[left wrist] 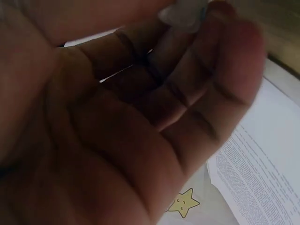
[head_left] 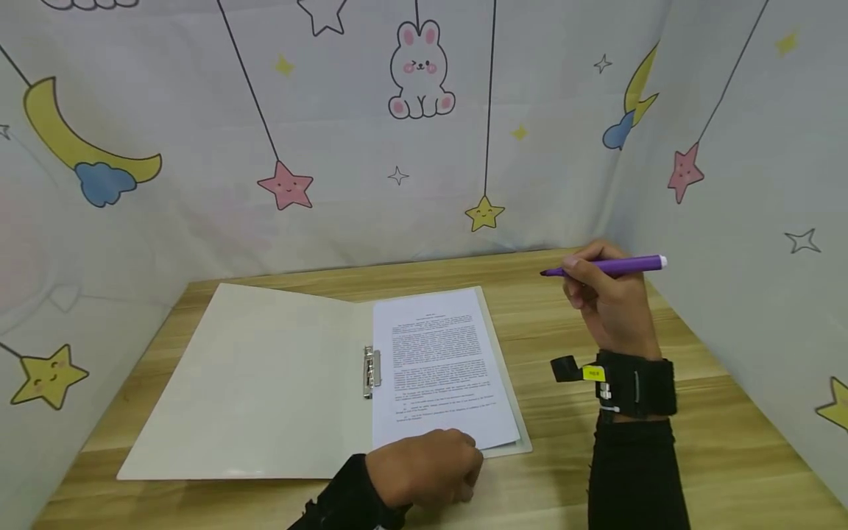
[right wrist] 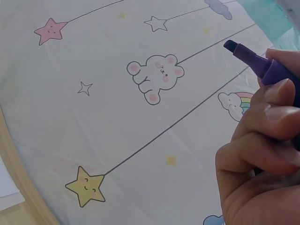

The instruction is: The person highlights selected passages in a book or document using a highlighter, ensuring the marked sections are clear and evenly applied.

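Observation:
My right hand (head_left: 612, 302) holds a purple marker (head_left: 626, 266) above the right side of the table. The marker has no cap on its dark chisel tip (right wrist: 230, 45), which points left in the head view; its far end is white. Near the folder's lower edge is my left hand (head_left: 427, 467), its fingers curled. In the left wrist view, a small whitish object (left wrist: 185, 16) shows between thumb and fingertips; its kind is unclear. An open white folder (head_left: 245, 390) lies flat, with printed sheets (head_left: 440, 368) on its right side beside a metal clip (head_left: 372, 372).
The wooden table (head_left: 556, 471) meets a pale cloth backdrop (head_left: 358, 235) with stars, moons and a rabbit at its back and sides. A black strap (head_left: 639, 383) with a loose tab circles my right wrist.

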`<state>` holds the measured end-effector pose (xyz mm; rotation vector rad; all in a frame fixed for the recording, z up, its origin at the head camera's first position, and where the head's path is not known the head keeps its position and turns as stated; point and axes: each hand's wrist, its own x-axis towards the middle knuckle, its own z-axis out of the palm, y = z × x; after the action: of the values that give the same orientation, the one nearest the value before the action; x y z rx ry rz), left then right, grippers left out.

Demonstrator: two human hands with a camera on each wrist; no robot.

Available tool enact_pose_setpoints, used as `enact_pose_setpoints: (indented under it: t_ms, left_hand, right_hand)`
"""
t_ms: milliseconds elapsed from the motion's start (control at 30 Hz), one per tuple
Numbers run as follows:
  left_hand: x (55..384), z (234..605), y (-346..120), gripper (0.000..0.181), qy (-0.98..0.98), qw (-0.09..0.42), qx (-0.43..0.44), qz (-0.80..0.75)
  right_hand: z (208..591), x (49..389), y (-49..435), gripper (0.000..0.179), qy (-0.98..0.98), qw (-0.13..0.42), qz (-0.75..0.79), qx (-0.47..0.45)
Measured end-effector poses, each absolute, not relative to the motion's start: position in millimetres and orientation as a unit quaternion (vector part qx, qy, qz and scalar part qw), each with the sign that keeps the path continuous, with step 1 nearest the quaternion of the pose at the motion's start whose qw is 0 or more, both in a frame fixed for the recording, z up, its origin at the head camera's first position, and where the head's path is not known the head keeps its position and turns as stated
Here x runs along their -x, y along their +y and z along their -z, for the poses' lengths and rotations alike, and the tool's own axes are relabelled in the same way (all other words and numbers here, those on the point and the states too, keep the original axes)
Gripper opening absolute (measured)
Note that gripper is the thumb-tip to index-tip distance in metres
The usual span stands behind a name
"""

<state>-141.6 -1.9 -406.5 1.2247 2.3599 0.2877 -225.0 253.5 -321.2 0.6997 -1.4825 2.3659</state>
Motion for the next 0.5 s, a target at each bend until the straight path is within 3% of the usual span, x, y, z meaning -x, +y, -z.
enact_pose_setpoints:
  t_ms: [333,500]
  left_hand:
    - [141.1,406.0,-1.5,0.009,0.874,0.278,-0.388,-0.091]
    - [141.1,406.8,-0.1,0.019,0.877,0.275,-0.388,-0.065]
  right_hand:
    - [323.2,230.0,247.9,0.013,-0.516,0.113,-0.806,-0.268]
    - [323.5,230.0,246.7,0.012,-0.507,0.094,-0.811,-0.277]
